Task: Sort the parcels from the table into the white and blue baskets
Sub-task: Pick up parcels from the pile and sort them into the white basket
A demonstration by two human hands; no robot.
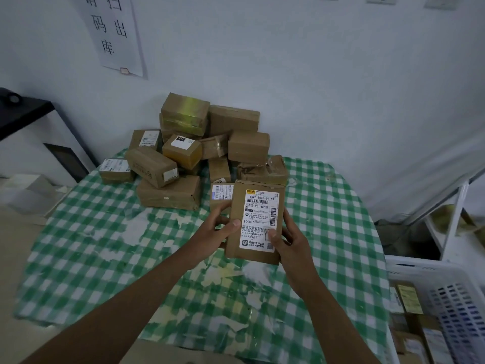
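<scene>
Against the wall at the far left stands a dark side table (23,111), and a white paper sign (112,32) with large black characters hangs on the wall above the table's far left corner. The table (86,232) wears a green-and-white checked cloth, its print worn away in pale patches. Along its far edge, from the left corner toward the middle, a pile of brown cardboard parcels (194,151) leans against the wall; several carry white shipping labels, and the topmost one is wrapped in glossy yellowish tape. In front of that pile, over the middle of the table, the person holds one flat brown parcel (256,222) upright and lifted off the cloth, its printed face toward the camera. A white label with barcodes, black text, a yellow logo at the top and the code T098 covers most of that face. The left hand (217,229) grips the parcel's left edge, thumb on the front and fingers curled behind; the right hand (291,245) grips the right edge likewise, thumb pressed on the label. Beside the table's near right corner sits a white basket (430,274) with perforated walls, more parcels lying inside it.
</scene>
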